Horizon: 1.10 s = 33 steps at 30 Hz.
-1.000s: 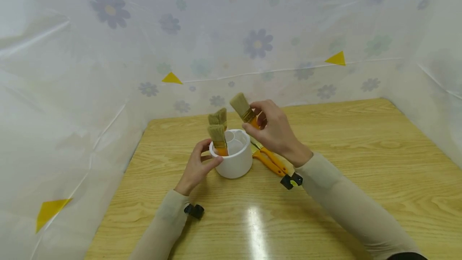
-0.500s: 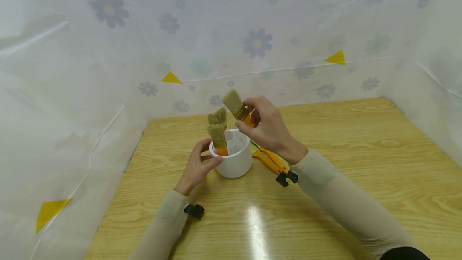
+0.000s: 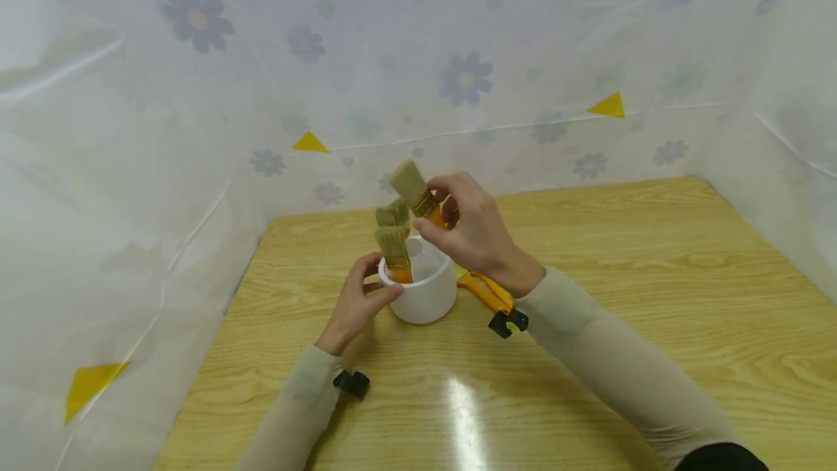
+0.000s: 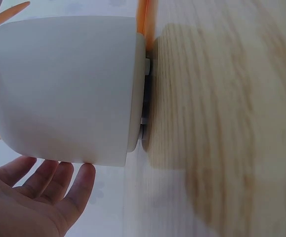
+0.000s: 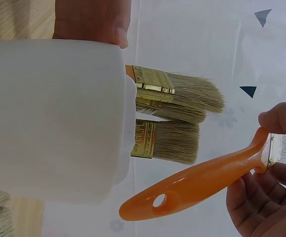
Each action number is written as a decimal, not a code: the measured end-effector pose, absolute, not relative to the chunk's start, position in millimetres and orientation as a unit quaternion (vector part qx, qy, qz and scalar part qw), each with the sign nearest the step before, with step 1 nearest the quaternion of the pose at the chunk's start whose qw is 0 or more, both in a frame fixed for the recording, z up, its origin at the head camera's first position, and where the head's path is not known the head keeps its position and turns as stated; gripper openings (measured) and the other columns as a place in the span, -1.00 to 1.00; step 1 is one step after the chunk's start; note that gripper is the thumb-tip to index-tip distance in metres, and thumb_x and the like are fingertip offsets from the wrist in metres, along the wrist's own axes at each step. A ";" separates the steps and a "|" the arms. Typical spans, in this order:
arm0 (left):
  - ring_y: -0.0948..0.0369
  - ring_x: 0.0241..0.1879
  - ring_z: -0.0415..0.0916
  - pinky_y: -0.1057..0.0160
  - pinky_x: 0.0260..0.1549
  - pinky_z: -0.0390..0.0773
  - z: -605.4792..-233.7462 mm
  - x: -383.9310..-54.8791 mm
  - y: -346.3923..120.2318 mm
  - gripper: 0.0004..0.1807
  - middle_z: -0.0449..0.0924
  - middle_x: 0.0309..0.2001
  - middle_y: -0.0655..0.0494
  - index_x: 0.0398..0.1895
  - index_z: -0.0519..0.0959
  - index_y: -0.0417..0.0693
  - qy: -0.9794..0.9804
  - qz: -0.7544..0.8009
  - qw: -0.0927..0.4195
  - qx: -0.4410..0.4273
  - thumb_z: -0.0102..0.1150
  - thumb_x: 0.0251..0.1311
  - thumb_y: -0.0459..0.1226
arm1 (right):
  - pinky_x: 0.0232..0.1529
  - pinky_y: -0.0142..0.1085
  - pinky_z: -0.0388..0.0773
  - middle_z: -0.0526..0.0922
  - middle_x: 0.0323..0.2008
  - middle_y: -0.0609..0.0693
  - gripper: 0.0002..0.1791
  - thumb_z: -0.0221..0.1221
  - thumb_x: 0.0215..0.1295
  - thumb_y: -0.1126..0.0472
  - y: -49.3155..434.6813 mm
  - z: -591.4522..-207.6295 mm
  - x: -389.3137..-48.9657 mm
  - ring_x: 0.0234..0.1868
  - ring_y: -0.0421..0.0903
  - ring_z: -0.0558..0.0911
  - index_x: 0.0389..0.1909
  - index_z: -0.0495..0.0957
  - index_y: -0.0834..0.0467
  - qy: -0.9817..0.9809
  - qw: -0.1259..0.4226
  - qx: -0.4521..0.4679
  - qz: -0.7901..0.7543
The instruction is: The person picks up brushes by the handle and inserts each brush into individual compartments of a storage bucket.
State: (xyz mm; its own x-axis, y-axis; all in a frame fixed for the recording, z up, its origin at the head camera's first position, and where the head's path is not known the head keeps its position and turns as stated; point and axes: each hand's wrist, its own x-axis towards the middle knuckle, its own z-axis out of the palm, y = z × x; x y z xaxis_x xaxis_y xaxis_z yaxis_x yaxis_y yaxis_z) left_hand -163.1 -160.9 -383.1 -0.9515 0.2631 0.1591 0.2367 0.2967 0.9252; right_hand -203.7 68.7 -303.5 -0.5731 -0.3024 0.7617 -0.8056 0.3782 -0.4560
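Note:
A white round container (image 3: pixel 425 304) stands on the wooden table, with inner dividers showing at its mouth. My left hand (image 3: pixel 353 304) holds it at the left side, thumb at the front rim; in the left wrist view the fingertips (image 4: pixel 86 170) touch its wall. Inside, paintbrushes (image 3: pixel 394 244) stand bristles up; the right wrist view shows three sets of bristles (image 5: pixel 177 140). Over the container's right side, my right hand (image 3: pixel 474 227) pinches another paintbrush (image 3: pixel 418 198) near its metal band. Its orange handle (image 5: pixel 197 185) points down towards the container, bristles up and tilted left.
More orange-handled brushes (image 3: pixel 484 293) lie on the table (image 3: pixel 621 260) just right of the container, partly behind the right wrist. A flower-patterned sheet (image 3: pixel 418 93) hangs behind the table, with plastic sheeting (image 3: pixel 131 238) at the left.
My right hand has moved left with the paintbrush, bringing it over the container and close to the standing brushes. The left hand and the container have stayed in place.

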 end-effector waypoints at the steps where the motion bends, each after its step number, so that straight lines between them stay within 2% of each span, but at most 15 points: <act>1: -0.11 0.23 0.22 -0.19 0.17 0.33 -383.1 -163.1 -160.9 -0.28 0.20 0.28 -0.23 0.38 0.15 -0.27 0.805 0.572 0.010 0.156 0.23 0.22 -0.27 | -0.52 -0.37 0.46 0.48 -0.25 0.03 -0.53 0.34 0.12 0.19 67.6 -303.3 -203.7 -0.50 -0.16 0.43 0.03 0.45 0.25 -0.775 0.294 0.358 0.429; 13: -0.08 0.24 0.23 -0.15 0.17 0.34 -383.6 -164.0 -160.7 -0.29 0.22 0.28 -0.19 0.37 0.17 -0.23 0.806 0.572 0.011 0.151 0.24 0.22 -0.27 | -0.48 -0.34 0.49 0.46 -0.25 0.03 -0.53 0.31 0.15 0.17 52.8 -299.8 -201.8 -0.49 -0.16 0.43 0.04 0.45 0.25 -0.765 0.294 0.363 0.443; 33: -0.07 0.24 0.22 -0.13 0.17 0.35 -385.1 -163.6 -161.9 -0.29 0.21 0.29 -0.17 0.38 0.16 -0.22 0.803 0.576 0.013 0.155 0.23 0.23 -0.26 | -0.44 -0.39 0.52 0.46 -0.22 0.03 -0.53 0.30 0.16 0.17 40.3 -302.2 -200.5 -0.47 -0.17 0.47 0.05 0.43 0.26 -0.757 0.294 0.358 0.461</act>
State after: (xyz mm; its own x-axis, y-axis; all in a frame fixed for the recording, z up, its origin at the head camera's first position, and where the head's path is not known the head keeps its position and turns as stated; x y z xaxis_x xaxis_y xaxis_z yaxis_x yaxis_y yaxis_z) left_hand -163.6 -161.9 -385.1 -0.9515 0.2639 0.1582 0.2345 0.2889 0.9282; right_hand -200.5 40.3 -302.2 -0.5699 -0.2714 0.7756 -0.8136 0.3187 -0.4864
